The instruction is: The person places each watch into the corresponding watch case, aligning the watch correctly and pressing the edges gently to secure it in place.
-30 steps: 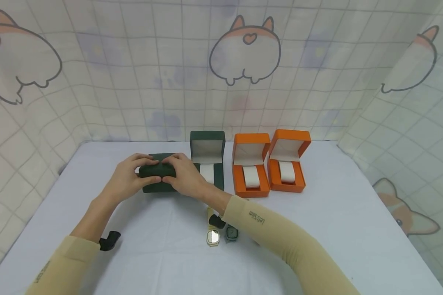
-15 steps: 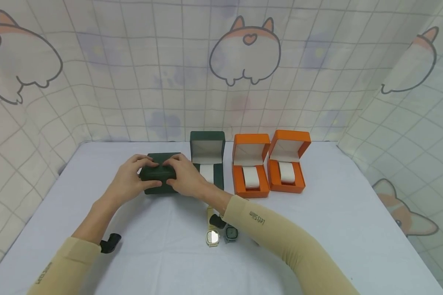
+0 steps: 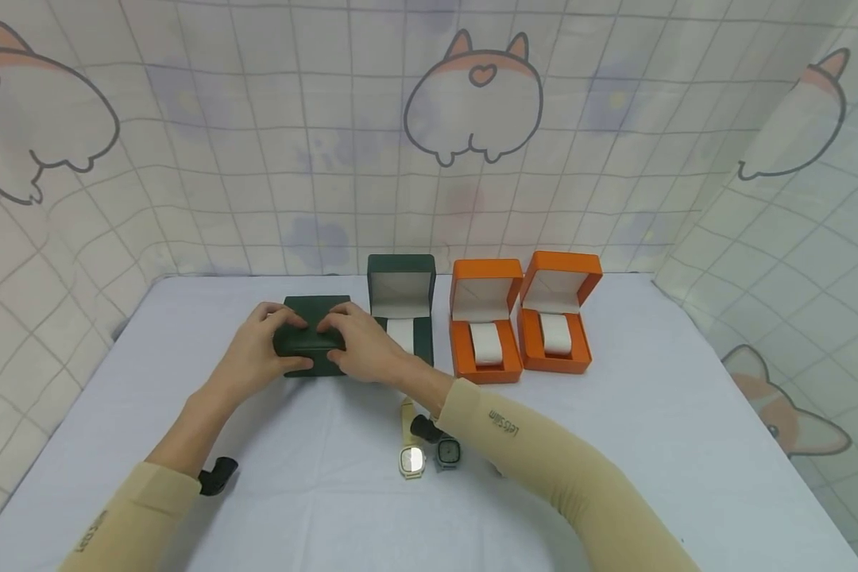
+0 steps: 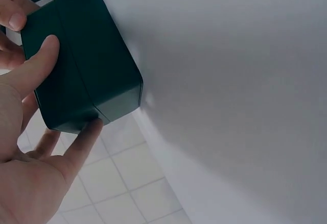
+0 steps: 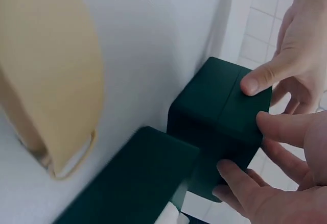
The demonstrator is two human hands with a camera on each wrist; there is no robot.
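Both hands hold a dark green watch box (image 3: pixel 316 338) at the back left of the white table. My left hand (image 3: pixel 253 349) grips its left part, thumb on the front and fingers over the top and end. On the right part my right hand (image 3: pixel 368 345) does the same. The lid looks closed: in the left wrist view the seam of the box (image 4: pixel 76 55) runs without a visible gap. Whatever is inside cannot be seen. In the right wrist view the box (image 5: pixel 209 96) stands close beside a second green box (image 5: pixel 135 178).
Right of the hands stand a green box (image 3: pixel 402 290) and two orange boxes (image 3: pixel 488 322) (image 3: pixel 558 310), lids raised, white cushions inside. A gold watch (image 3: pixel 411 459) and a dark-faced watch (image 3: pixel 448 451) lie in front. The right sleeve (image 3: pixel 543 453) crosses the table, partly covering something small.
The lid of the held green box has come down from slightly raised to closed. Both hands stay on it, with the fingertips spread a little further apart.
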